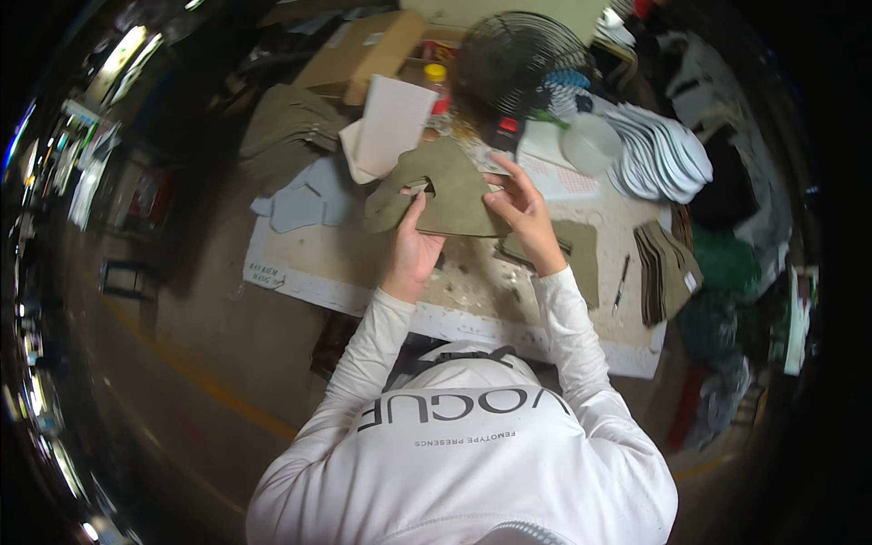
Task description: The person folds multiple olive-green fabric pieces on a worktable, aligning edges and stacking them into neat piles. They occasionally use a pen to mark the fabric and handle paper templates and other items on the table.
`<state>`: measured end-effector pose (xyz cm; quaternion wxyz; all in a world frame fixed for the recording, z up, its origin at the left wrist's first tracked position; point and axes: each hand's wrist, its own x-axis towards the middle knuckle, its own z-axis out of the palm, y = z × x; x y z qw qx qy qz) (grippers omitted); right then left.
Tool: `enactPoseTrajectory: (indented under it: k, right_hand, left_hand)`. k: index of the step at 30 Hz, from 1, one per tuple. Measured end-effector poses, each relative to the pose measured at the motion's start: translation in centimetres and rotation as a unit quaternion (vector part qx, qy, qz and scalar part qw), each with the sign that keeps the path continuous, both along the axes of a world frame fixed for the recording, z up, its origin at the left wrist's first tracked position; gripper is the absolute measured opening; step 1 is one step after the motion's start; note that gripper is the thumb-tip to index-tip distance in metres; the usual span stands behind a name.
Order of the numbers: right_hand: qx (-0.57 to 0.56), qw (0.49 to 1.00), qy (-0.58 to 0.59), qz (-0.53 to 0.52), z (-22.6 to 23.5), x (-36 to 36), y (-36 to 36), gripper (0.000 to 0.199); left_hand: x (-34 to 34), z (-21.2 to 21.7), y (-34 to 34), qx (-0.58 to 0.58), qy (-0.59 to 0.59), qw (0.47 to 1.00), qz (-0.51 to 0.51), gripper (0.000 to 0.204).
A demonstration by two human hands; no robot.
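Olive notched fabric piece (450, 191), held flat

Olive-green cut piece (450, 186), white sleeves (381, 341), black fan (518, 59)

You hold an olive-green cut piece (445, 189) above the desk (363, 268) with both hands: your left hand (413, 247) grips its lower edge, your right hand (522, 211) its right side. A stack of olive pieces (666, 270) lies to your right, a black fan (510, 56) stands beyond, and pale blue pieces (304, 202) lie to your left.

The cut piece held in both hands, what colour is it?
Olive green, plain, no pattern; the notched cut piece shows best in the head view.
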<state>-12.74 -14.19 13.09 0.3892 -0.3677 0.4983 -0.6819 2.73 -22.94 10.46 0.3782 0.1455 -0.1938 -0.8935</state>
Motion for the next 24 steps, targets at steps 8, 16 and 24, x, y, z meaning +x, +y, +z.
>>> enactPoseTrajectory:
  k: [8, 16, 24]
  right_hand:
    - [0.021, 0.963, 0.223, -0.153, -1.9, -4.7, 12.1, 0.033]
    - [0.174, 0.95, 0.089, -0.241, -10.7, -8.4, 18.8, 0.034]
    - [0.258, 0.88, 0.287, -0.276, -10.9, -8.4, 19.2, 0.039]
  left_hand:
    - [-5.8, -1.5, 6.1, 0.015, 0.046, 0.987, -0.156, 0.04]
    - [-5.6, -7.2, 6.6, -0.05, -0.253, 0.96, -0.107, 0.049]
    - [4.8, -7.8, -5.0, -0.177, -0.385, 0.892, 0.158, 0.032]
